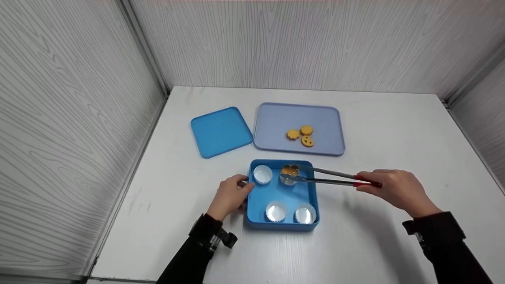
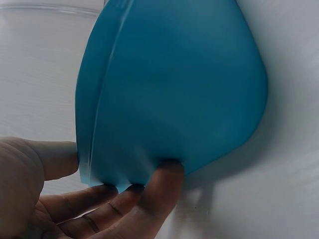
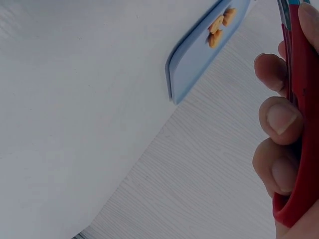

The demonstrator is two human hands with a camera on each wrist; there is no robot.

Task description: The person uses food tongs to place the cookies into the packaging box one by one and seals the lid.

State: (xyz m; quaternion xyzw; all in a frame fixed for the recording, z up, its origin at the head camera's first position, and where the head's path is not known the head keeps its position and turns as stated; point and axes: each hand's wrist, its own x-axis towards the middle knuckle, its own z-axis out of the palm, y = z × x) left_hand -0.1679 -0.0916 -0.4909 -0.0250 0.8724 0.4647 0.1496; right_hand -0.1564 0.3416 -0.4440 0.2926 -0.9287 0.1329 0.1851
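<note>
First, at the left, a blue lid [image 1: 221, 133] lies off the box [image 1: 272, 195], leaving its top uncovered. My left hand [image 1: 230, 193] pinches the box's left wall, thumb at the rim and fingers outside, presumably to steady it. Inside stand four cups [image 1: 262, 174], whose walls would keep things apart; at the back right one a cookie [image 1: 290, 170] sits between the tips of the tongs [image 1: 331, 182], though I can't tell whether it touches bottom. Behind, a tray [image 1: 272, 118] bears three more cookies [image 1: 307, 130]. My right hand [image 1: 394, 189] grips the tongs' red handles, fingers curled, likely keeping the tips close.
</note>
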